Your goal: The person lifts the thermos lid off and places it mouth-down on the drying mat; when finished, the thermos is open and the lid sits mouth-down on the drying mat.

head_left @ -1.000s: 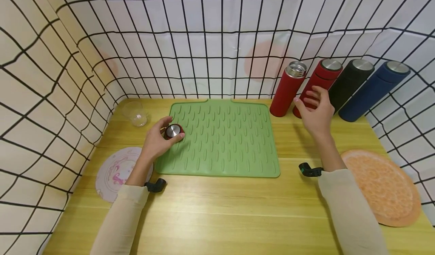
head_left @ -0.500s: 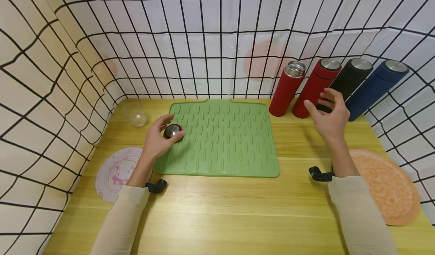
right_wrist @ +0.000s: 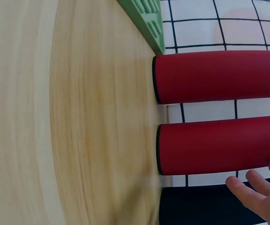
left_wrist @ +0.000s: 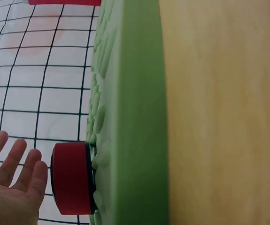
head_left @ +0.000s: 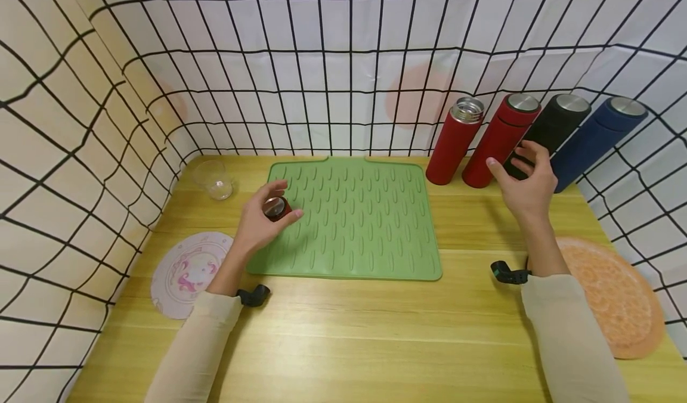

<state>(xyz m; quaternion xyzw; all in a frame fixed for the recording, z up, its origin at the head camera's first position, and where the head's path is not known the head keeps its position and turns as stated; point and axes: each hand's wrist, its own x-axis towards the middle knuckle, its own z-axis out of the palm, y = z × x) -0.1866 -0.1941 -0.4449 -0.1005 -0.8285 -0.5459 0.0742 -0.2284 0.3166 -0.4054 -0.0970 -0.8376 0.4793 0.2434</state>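
My left hand [head_left: 259, 222] hovers around a red thermos lid [head_left: 275, 208] with a steel top, which rests on the left side of the green mat [head_left: 354, 224]. In the left wrist view the relaxed fingers [left_wrist: 29, 176] are spread beside the lid, apart from the thumb. My right hand [head_left: 530, 191], also loosely spread and holding nothing, is in front of the black thermos [head_left: 560, 117], overlapping its lower part. Left of it stand a capped red thermos [head_left: 499, 138] and a red thermos without its lid [head_left: 455, 143], its steel neck bare.
A blue thermos [head_left: 598, 138] ends the row at the right. At the left lie a clear glass cup [head_left: 217, 187] and a pink-patterned round placemat [head_left: 179, 278]. An orange round mat [head_left: 617, 301] lies at the right. Black grid netting [head_left: 333, 69] over white sheeting surrounds the table.
My right hand has moved right, from the capped red thermos to the black one. The left hand has loosened around the lid and shifted slightly right; the lid has stayed on the mat.
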